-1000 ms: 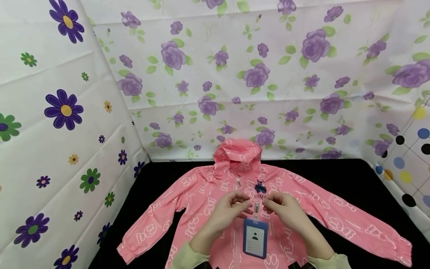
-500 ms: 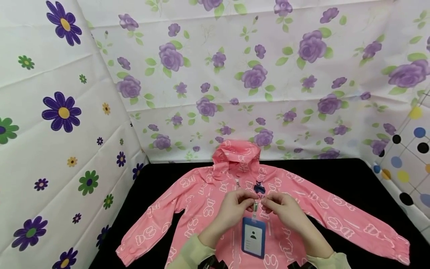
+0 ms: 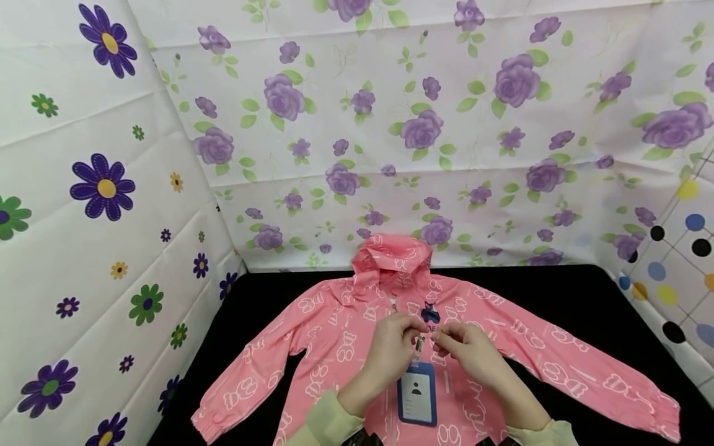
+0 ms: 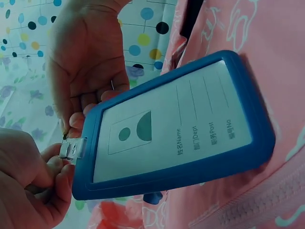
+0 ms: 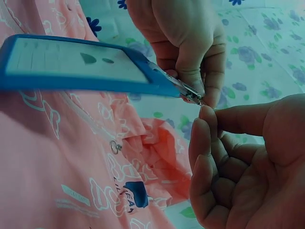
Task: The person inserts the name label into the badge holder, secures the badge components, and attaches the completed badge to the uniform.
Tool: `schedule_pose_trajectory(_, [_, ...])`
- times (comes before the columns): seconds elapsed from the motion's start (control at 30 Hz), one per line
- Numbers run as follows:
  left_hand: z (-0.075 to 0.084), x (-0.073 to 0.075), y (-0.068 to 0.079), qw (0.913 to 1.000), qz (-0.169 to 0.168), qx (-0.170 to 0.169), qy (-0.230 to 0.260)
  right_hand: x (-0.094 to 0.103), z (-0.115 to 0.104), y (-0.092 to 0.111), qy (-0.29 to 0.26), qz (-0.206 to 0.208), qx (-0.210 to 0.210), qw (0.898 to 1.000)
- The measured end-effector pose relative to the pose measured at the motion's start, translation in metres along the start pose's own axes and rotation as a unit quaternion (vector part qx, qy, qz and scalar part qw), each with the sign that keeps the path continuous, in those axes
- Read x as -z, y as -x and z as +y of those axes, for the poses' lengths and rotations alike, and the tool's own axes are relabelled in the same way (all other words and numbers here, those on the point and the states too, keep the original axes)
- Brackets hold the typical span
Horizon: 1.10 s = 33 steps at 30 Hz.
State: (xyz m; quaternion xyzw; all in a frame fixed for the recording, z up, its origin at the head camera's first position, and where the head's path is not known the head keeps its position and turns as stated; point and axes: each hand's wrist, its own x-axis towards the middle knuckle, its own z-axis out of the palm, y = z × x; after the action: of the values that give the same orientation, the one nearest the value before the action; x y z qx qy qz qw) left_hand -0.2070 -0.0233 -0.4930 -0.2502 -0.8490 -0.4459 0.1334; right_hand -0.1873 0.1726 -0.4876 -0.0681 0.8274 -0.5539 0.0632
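An ID badge (image 3: pixel 417 396) in a blue frame hangs over the front of a pink hooded jacket (image 3: pixel 340 371). At its top is a metal clip (image 4: pixel 70 149) on a short clear strap. My left hand (image 3: pixel 393 347) pinches this clip between thumb and curled fingers, as the right wrist view shows. Facing it, my right hand (image 3: pixel 471 352) has thumb and index finger (image 5: pixel 206 117) pinched together at the clip's free end; its other fingers curl loosely. The printed card faces up, with a portrait symbol and several lines of text.
The jacket lies spread on a black tabletop (image 3: pixel 268 291), sleeves out to both sides, hood toward the back. Its zipper pull (image 5: pixel 115 147) and a dark blue bear print (image 3: pixel 430 313) lie near the hands. Flowered cloth (image 3: pixel 334 124) covers the walls behind and left.
My left fingers have closed in from beside the clip to pinch it. The badge has shifted slightly left and now tilts a little. My right hand keeps its pinch, moving slightly left.
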Motion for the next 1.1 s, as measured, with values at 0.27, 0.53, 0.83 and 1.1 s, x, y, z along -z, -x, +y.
schedule_pose_trajectory(0.27, [-0.001,0.002,0.001,0.9962,0.015,-0.085,-0.014,0.003,-0.004,0.002,-0.013,0.013,-0.026,1.000])
schedule_pose_trajectory(0.53, [-0.001,0.002,0.002,0.9934,0.018,-0.113,-0.015,0.004,-0.006,0.002,-0.014,0.024,-0.028,0.999])
schedule_pose_trajectory(0.83, [0.001,-0.001,0.004,0.9902,0.025,-0.126,-0.056,0.000,-0.006,0.003,-0.007,0.037,-0.031,0.999])
schedule_pose_trajectory(1.1, [-0.002,0.000,0.002,0.9785,0.005,-0.168,-0.120,0.001,-0.011,0.004,-0.014,0.026,-0.028,0.999])
